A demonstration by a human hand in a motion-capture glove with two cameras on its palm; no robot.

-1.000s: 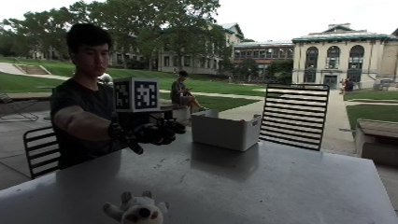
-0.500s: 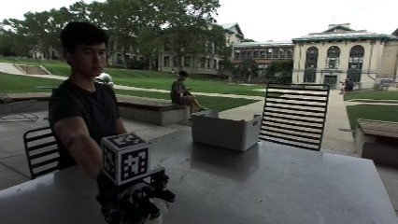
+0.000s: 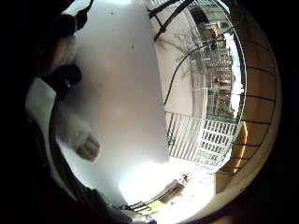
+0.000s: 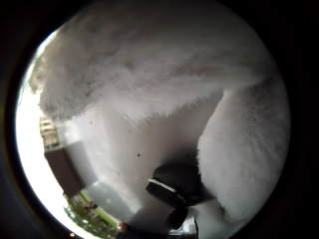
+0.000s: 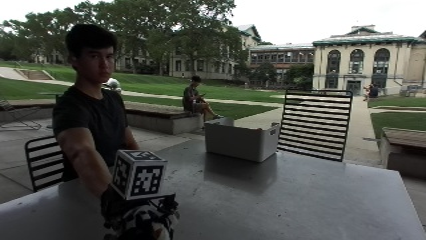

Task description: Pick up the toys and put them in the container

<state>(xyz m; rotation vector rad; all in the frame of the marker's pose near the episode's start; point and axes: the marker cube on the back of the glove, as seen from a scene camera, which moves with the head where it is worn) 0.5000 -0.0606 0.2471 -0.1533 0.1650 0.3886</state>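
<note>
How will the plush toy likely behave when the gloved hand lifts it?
Probably soft and floppy: the toy shows thick white fur, and a limb hangs clear of the table. Likely light for its bulk. The fuzzy surface suggests it won't slip from the hand.

The table (image 5: 279, 195) has a smooth, dull grey top with a faint sheen, like metal. On it, the container (image 5: 241, 140) looks like matt white plastic. The toy (image 4: 149, 84) under the right hand (image 5: 136, 220) is fluffy white plush. The chair (image 5: 315, 124) beyond the table is slatted black metal.
</note>
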